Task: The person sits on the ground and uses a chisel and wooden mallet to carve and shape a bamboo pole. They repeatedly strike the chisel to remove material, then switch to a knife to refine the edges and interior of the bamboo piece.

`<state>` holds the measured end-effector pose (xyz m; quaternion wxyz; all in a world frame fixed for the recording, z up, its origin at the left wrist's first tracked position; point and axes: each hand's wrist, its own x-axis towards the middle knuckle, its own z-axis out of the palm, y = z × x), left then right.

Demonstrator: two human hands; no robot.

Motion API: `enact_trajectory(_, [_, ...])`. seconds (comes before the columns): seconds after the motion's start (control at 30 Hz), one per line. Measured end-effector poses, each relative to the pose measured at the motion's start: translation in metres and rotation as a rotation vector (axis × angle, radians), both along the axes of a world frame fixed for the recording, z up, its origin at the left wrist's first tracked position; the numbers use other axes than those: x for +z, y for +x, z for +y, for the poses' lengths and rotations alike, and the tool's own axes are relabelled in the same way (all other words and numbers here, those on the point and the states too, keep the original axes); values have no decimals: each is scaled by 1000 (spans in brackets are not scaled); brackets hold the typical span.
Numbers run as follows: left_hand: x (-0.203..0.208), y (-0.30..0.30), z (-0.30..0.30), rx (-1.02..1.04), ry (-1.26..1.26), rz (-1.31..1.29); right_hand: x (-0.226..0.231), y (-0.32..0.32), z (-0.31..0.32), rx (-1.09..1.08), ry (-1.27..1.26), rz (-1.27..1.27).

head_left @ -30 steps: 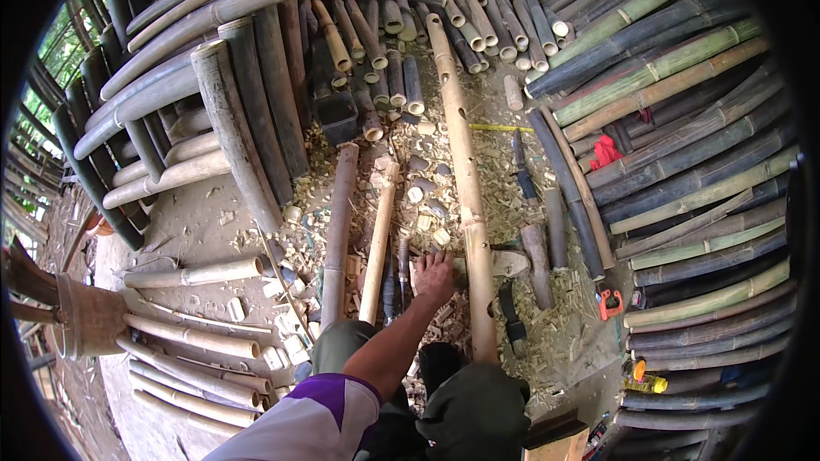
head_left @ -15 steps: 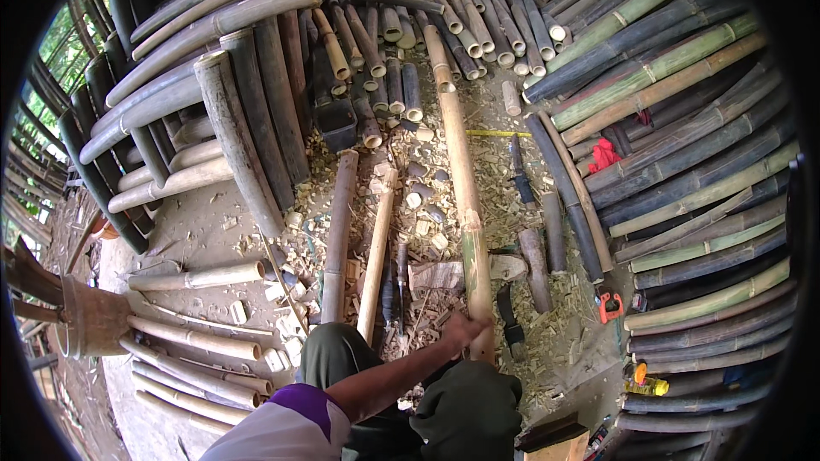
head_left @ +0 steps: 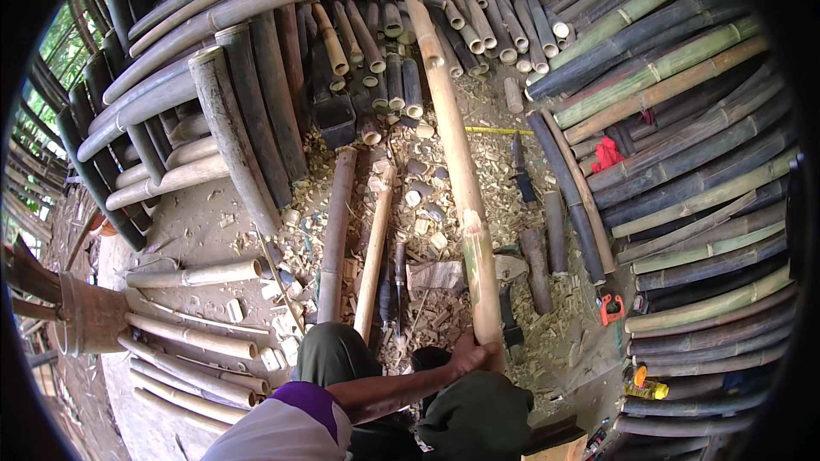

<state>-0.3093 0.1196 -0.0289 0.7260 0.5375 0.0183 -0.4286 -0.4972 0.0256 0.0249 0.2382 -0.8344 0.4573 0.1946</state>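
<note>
Lower on the long, round, tan bamboo pole [head_left: 459, 154] than half a second ago sits our left hand [head_left: 472, 355], and the pole's far end has swung leftward. Our left grip is wrapped around its near end; how our right one stands we cannot tell. The pole passes over a flat, rough brown wooden block [head_left: 440, 277], its far end close to dark, open-mouthed cut bamboo tubes [head_left: 412, 85]. To its right, grey floor [head_left: 581, 350] runs toward stacked green-and-black bamboo poles [head_left: 683, 158]. Our pole looks smooth, with a greenish patch beside the block; pale, angular wood chips [head_left: 438, 240] lie around.
</note>
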Motion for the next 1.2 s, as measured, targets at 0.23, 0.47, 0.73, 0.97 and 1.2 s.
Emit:
enact_trajectory(0.23, [70, 64, -19, 208, -63, 78, 29, -88, -8, -80, 12, 240])
enact_trajectory(0.47, [58, 162, -1, 325, 244, -136, 41, 27, -12, -54, 247, -148])
enact_trajectory(0.73, [89, 255, 11, 358, 43, -152, 14, 148, 5, 184, 126, -554])
enact_trajectory(0.97, [67, 207, 12, 357, -51, -149, 21, 90, 8, -16, 508, -604])
enact_trajectory(1.2, [71, 133, -14, 146, -56, -184, 1, -27, -14, -344, 493, -591])
